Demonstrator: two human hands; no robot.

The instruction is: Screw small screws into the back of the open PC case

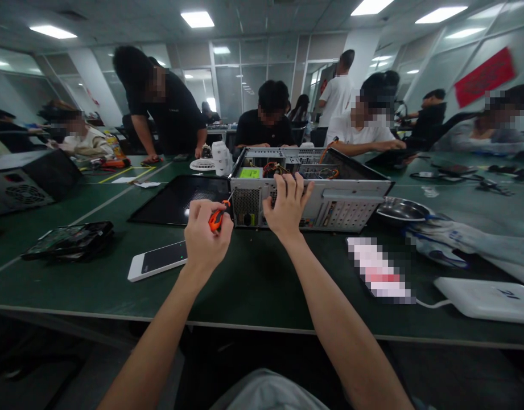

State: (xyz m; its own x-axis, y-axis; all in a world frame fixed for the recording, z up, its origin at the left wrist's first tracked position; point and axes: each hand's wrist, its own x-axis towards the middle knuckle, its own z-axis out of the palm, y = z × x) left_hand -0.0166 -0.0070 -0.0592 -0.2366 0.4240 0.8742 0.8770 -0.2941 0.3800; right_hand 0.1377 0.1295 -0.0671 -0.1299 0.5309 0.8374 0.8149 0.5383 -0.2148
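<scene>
An opened computer case (pixel 347 191) lies on its side on the green table, its rear panel facing me. Inside it, a power supply with a yellow-green label (pixel 250 172) and several coloured cables show. My left hand (pixel 206 230) is closed around an orange and black screwdriver (pixel 218 219), whose thin shaft points at the left end of the rear panel. Whether the tip touches a screw is too small to tell. My right hand (pixel 286 206) rests with fingers spread on the top edge and face of the rear panel, holding no tool. A black side panel (pixel 180 199) lies left of the case.
A white device with a dark screen (pixel 159 261) and a circuit board assembly (pixel 69 239) lie to the left. On the right are a metal bowl (pixel 404 209), gloves (pixel 441 242), and a white power bank (pixel 487 297) with a cable. People work across the table.
</scene>
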